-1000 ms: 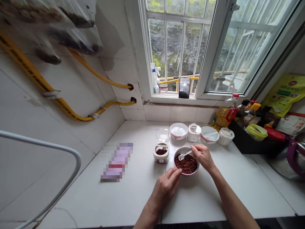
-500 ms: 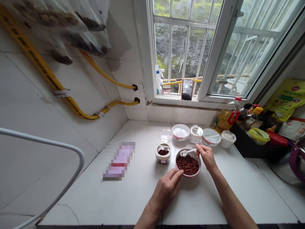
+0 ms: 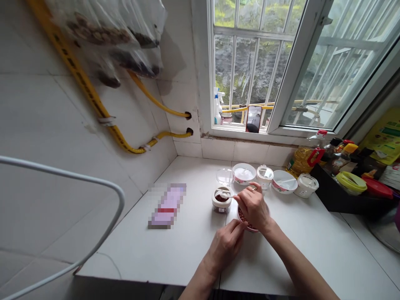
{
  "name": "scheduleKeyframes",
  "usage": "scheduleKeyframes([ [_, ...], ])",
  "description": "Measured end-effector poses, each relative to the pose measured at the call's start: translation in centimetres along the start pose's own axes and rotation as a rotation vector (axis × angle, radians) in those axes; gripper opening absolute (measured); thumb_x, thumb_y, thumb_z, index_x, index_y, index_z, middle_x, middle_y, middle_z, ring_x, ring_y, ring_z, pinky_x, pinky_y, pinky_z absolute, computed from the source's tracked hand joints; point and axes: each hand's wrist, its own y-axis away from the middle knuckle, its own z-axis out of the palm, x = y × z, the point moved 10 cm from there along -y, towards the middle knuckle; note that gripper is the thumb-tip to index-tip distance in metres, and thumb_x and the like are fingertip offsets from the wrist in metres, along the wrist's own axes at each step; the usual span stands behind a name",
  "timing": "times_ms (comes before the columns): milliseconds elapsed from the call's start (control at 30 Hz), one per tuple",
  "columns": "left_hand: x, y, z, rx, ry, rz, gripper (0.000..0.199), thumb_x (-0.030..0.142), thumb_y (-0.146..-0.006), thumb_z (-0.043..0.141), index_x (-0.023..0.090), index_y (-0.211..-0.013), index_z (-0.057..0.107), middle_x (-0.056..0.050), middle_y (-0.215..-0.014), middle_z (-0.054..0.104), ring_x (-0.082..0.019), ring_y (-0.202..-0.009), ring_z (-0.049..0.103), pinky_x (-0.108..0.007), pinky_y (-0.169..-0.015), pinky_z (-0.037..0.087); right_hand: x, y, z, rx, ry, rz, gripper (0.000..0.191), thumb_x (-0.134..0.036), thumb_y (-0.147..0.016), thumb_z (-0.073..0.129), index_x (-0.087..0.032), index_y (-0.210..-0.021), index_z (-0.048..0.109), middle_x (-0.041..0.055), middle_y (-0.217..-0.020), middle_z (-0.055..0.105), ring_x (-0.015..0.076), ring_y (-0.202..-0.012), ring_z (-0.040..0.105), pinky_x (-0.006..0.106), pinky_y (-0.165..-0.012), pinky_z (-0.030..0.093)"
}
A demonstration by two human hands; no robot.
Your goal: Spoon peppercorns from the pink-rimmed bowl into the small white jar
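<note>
My right hand pinches a small white spoon, whose bowl is over the mouth of a cream jar with dark red grains inside. Beneath that hand, largely covered by it, stands a bowl of the same reddish grains. My left hand closes its fingers on the near left rim of this bowl. The jar's clear lid is tilted up at its back.
Behind are a bowl of white powder, a lidded jar, another bowl and another jar. An oil bottle and a dark condiment box stand right. A blurred purple item lies left.
My right hand has moved left with the spoon, from above the grain bowl to the jar. My left hand stays at the bowl's rim. The whole view has shifted slightly.
</note>
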Motion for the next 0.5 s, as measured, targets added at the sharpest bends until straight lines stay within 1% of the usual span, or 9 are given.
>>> scheduleKeyframes([
  [67,0.1,0.0,-0.1,0.005,-0.005,0.007,0.028,0.008,-0.095,0.04,0.016,-0.114,0.058,-0.008,-0.088,0.066,-0.017,-0.074,0.067,-0.025,-0.065,0.057,1.0,0.2,-1.3,0.059,-0.011,0.029,0.038,-0.027,-0.101,0.042,-0.021,-0.064,0.049,-0.0028,-0.055,0.053,0.0133,-0.056,0.047,0.037,-0.094,0.037],
  [133,0.1,0.0,-0.1,0.006,-0.008,0.003,0.028,0.009,-0.095,0.041,0.016,-0.115,0.058,-0.008,-0.09,0.066,-0.017,-0.076,0.068,-0.025,-0.066,0.058,2.8,0.5,-2.9,0.117,-0.044,0.089,0.04,-0.028,-0.1,0.043,-0.021,-0.061,0.047,-0.0041,-0.053,0.051,0.0123,-0.052,0.045,0.035,-0.088,0.04],
  [200,0.0,0.1,-0.1,0.009,-0.009,0.002,0.028,0.009,-0.095,0.041,0.016,-0.116,0.058,-0.008,-0.092,0.067,-0.017,-0.078,0.069,-0.025,-0.068,0.058,4.8,1.1,-4.1,0.113,-0.071,0.136,0.042,-0.029,-0.098,0.046,-0.022,-0.057,0.045,-0.0038,-0.05,0.05,0.0132,-0.054,0.047,0.032,-0.08,0.042],
  [233,0.0,0.1,-0.2,0.015,-0.009,0.007,0.028,0.009,-0.095,0.042,0.016,-0.117,0.058,-0.008,-0.093,0.067,-0.017,-0.079,0.069,-0.024,-0.068,0.058,5.7,1.5,-4.4,0.087,-0.078,0.16,0.043,-0.03,-0.097,0.048,-0.022,-0.055,0.045,-0.0036,-0.05,0.049,0.0135,-0.054,0.048,0.031,-0.077,0.042],
  [300,0.2,0.1,-0.2,0.028,-0.008,0.027,0.028,0.009,-0.096,0.042,0.015,-0.117,0.058,-0.009,-0.093,0.068,-0.017,-0.081,0.069,-0.024,-0.069,0.058,7.5,2.5,-4.3,0.019,-0.097,0.209,0.044,-0.031,-0.096,0.049,-0.022,-0.053,0.043,-0.0033,-0.048,0.049,0.0133,-0.053,0.047,0.029,-0.07,0.042],
  [367,0.2,0.1,-0.2,0.036,-0.001,0.041,0.027,0.01,-0.096,0.042,0.015,-0.118,0.058,-0.009,-0.093,0.068,-0.017,-0.081,0.069,-0.024,-0.068,0.058,9.0,3.5,-3.8,-0.027,-0.117,0.263,0.046,-0.033,-0.095,0.049,-0.022,-0.051,0.043,-0.003,-0.047,0.048,0.0132,-0.051,0.046,0.028,-0.066,0.041],
  [433,0.1,0.1,-0.2,0.038,0.009,0.038,0.027,0.01,-0.096,0.043,0.015,-0.117,0.058,-0.008,-0.093,0.068,-0.017,-0.081,0.069,-0.023,-0.069,0.058,9.8,4.3,-3.0,-0.037,-0.122,0.3,0.048,-0.037,-0.094,0.049,-0.022,-0.049,0.041,-0.0026,-0.045,0.047,0.0136,-0.052,0.046,0.029,-0.064,0.04],
  [500,0.0,0.1,-0.2,0.041,0.016,0.032,0.026,0.009,-0.096,0.044,0.016,-0.117,0.058,-0.008,-0.093,0.068,-0.016,-0.081,0.069,-0.023,-0.069,0.057,9.8,4.6,-2.1,-0.043,-0.117,0.306,0.05,-0.04,-0.094,0.048,-0.022,-0.048,0.039,-0.0027,-0.044,0.046,0.0137,-0.052,0.046,0.029,-0.067,0.041],
])
